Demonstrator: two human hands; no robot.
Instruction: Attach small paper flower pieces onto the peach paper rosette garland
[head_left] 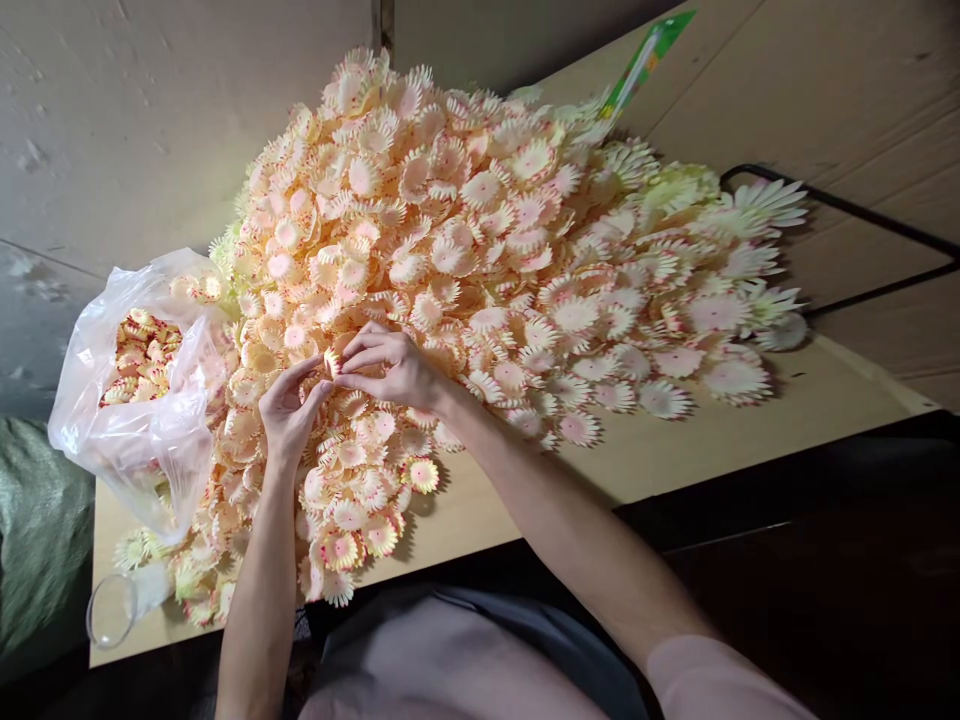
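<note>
A small cream flower piece (332, 362) with reddish petal tips is pinched between the fingertips of both hands. My left hand (289, 408) grips it from the left with thumb and forefinger. From the other side my right hand (394, 370) closes on it, its thumb and fingers meeting at the piece. Beneath and around both hands spreads a large heap of pale pink and cream petal discs (450, 250) with notched edges. Just left of my left hand, a clear plastic bag (187, 420) gapes, with smaller yellow-and-red flower pieces (142, 355) inside.
The heap covers much of a light wooden table (630, 450). A clear plastic cup (112, 612) lies on its side at the near left corner. Behind the heap is a green-and-white packet (646, 62). A black metal bar (847, 208) juts in at the right.
</note>
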